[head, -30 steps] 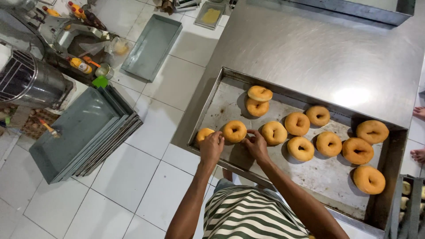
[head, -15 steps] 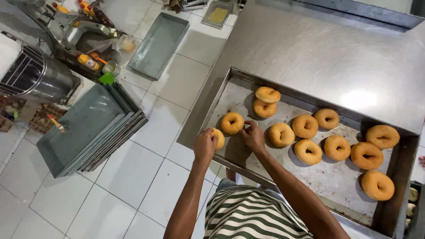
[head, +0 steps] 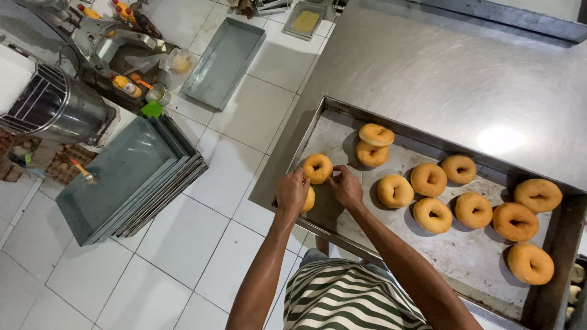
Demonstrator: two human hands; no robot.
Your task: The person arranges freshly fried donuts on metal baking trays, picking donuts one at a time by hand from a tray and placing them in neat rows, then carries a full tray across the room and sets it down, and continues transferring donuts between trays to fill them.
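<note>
A metal baking tray (head: pixel 471 263) lies on a steel table (head: pixel 440 73) and holds several golden doughnuts. My left hand (head: pixel 293 192) and my right hand (head: pixel 347 187) together pinch one doughnut (head: pixel 318 168) at the tray's near-left corner. Under my left palm sits another doughnut (head: pixel 310 199), partly hidden. Two doughnuts (head: pixel 374 143) are stacked just beyond my right hand. The others, such as one doughnut (head: pixel 394 190), lie in loose rows toward the right.
A stack of grey trays (head: pixel 122 183) lies on the white tiled floor at left. A single grey tray (head: pixel 223 61) lies farther off. A metal drum machine (head: pixel 52 110) and bottles (head: pixel 125 85) stand at the far left.
Both hands have shifted the held doughnut slightly toward the tray's left corner. The camera view has moved a little; the other doughnuts stay put.
</note>
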